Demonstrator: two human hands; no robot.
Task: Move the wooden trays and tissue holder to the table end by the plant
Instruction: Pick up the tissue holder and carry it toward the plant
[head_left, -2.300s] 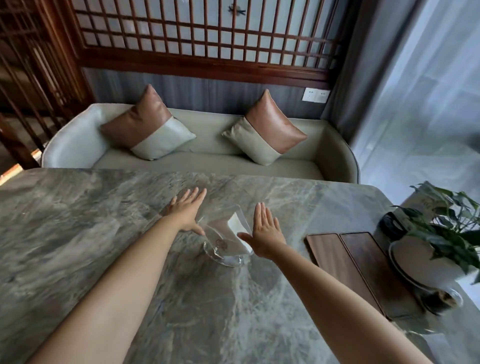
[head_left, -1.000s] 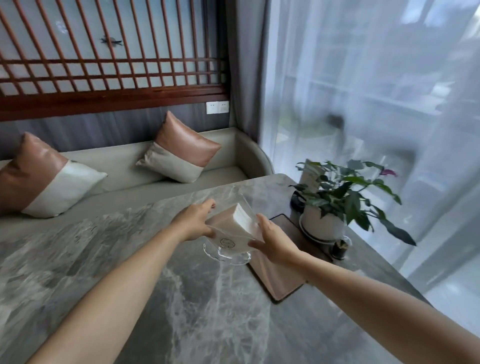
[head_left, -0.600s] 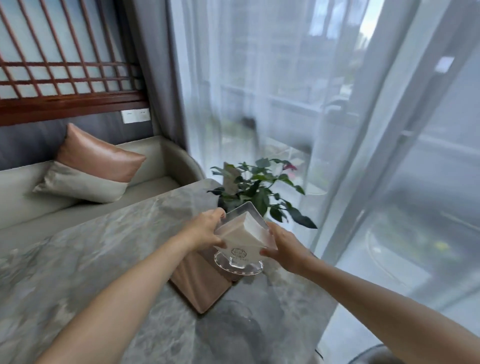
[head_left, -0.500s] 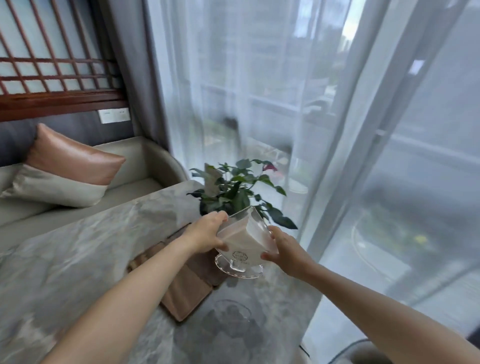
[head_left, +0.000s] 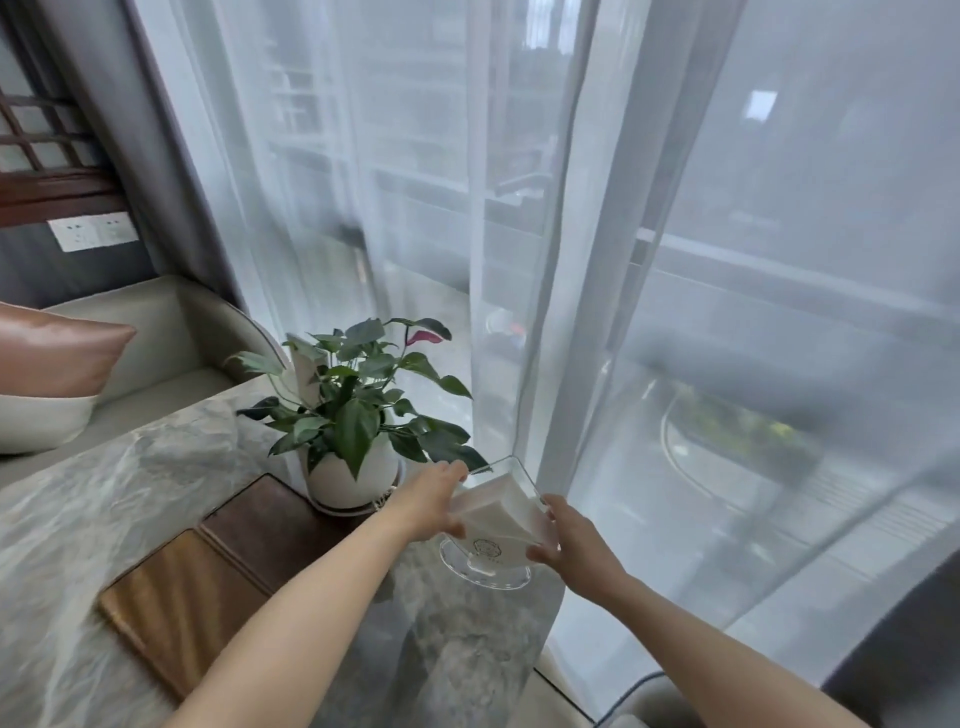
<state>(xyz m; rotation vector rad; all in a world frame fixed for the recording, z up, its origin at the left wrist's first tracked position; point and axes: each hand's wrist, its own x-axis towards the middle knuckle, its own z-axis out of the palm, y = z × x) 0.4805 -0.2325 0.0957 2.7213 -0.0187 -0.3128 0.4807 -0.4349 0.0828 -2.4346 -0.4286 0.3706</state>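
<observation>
A grey marble table (head_left: 93, 499) fills the lower left, its rounded end reaching toward 5 o'clock. Behind it, at 9 o'clock, stands a pale sofa (head_left: 171, 322) with a tan and cream cushion (head_left: 52, 364). A white wall socket (head_left: 93, 231) sits at 10 o'clock under a dark wooden lattice (head_left: 36, 156). Sheer white curtains (head_left: 519, 208) cover a tall window across the upper and right parts of the view.

A leafy plant (head_left: 353, 410) in a white pot (head_left: 348, 478) stands near the table end. 2 wooden trays (head_left: 218, 561) lie side by side at 7 o'clock from the pot, the darker one just beside the pot.

The clear tissue holder (head_left: 493, 525), packed with white tissues, is at the table end, at 4 o'clock from the pot. Its round base looks close to the marble; contact cannot be told. The left hand (head_left: 428, 501) presses the holder's left side with fingers curled around it. The right hand (head_left: 576, 540) clasps the right side, thumb on the front.

Compared with 0.5 s ago, the view has swung further right, so the plant and trays now sit further left. The holder has passed to the right of the trays, still held between both hands.
</observation>
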